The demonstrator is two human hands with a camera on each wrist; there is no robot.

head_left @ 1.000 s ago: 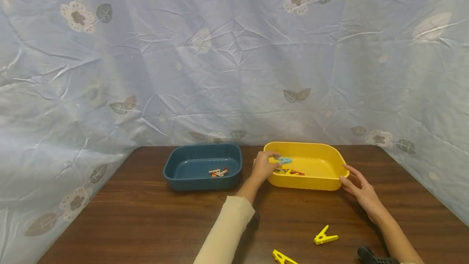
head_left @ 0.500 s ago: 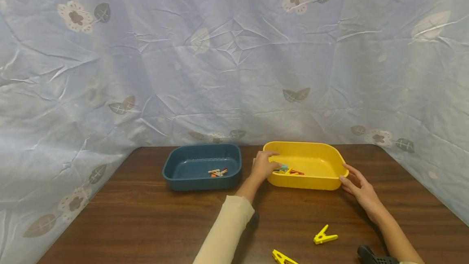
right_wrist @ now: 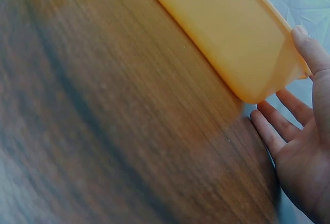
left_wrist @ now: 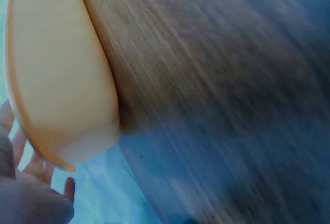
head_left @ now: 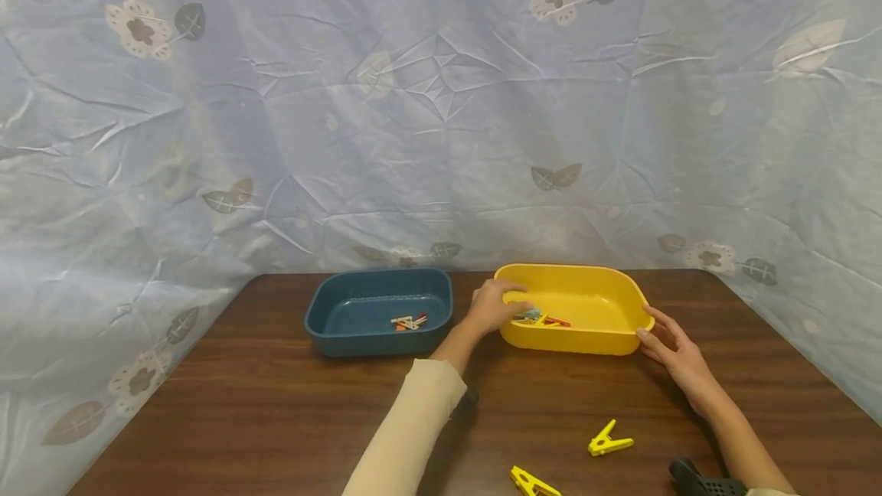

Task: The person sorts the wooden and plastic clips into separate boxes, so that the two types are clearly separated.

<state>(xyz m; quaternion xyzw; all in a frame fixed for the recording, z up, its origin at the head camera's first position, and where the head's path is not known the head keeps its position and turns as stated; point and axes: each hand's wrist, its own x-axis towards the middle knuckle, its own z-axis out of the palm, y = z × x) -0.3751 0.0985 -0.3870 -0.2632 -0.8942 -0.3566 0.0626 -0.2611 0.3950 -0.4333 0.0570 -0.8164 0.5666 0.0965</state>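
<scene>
My left hand (head_left: 491, 306) is at the left end of a yellow plastic bin (head_left: 572, 341), thumb and fingers spread over its rim with nothing between them. Below the fingertips, a light blue clothespin (head_left: 530, 314) lies on several yellow and red clothespins (head_left: 551, 322) inside. At the bin's right front corner, my right hand (head_left: 682, 362) holds the rim between thumb and fingers. In the right wrist view, the thumb rests on the rim and the other fingers are along the outside. The left wrist view shows the left fingers beyond the bin's wall.
To the left stands a dark blue bin (head_left: 379, 344) holding several small pale and red clothespins (head_left: 409, 323). Two yellow clothespins (head_left: 609, 439) lie on the brown wooden table (head_left: 276, 412) near its front. A black object (head_left: 703, 481) is by the right forearm. Behind hangs a patterned curtain (head_left: 441, 136).
My left hand has let go of the light blue clothespin, which dropped onto the others in the yellow bin. The hand then drew slightly left. My right hand stays at the corner.
</scene>
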